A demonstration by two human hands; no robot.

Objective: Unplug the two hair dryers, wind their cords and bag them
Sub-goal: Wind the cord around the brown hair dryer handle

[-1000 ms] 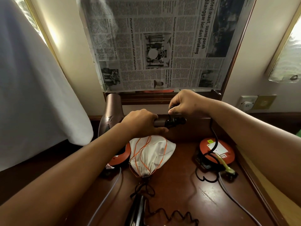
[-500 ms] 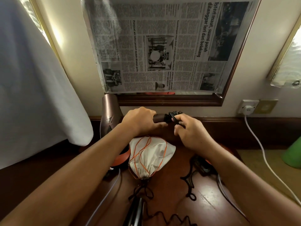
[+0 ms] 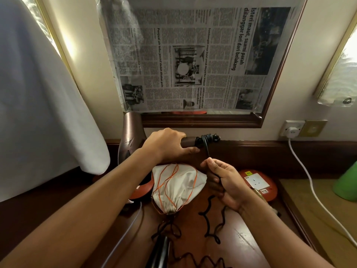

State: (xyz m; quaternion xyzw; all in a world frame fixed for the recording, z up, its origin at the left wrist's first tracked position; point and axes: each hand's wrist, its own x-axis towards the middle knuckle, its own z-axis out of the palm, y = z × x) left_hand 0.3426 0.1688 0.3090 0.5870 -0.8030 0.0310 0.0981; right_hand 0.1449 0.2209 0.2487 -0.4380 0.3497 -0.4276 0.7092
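Bronze-brown hair dryer point(image 3: 133, 136) is held above the dark wooden counter point(image 3: 237, 238), its barrel pointing up by the wall and its handle lying sideways in the left hand point(image 3: 166, 145), whose fingers are curled round it. Its black cord point(image 3: 207, 146) is wound in several turns round the handle's end and runs down to the right hand point(image 3: 225, 182), which grips it in a closed fist; the rest trails in loose kinks across the counter. Below the left hand lies a white cloth drawstring bag point(image 3: 177, 188) with orange strings, resting partly on an orange extension reel point(image 3: 257, 184). A second, black hair dryer point(image 3: 159, 252) shows at the bottom edge. A white plug point(image 3: 292, 130) sits in the wall socket at right, and a sheet of newspaper point(image 3: 193, 59) covers the framed mirror above.
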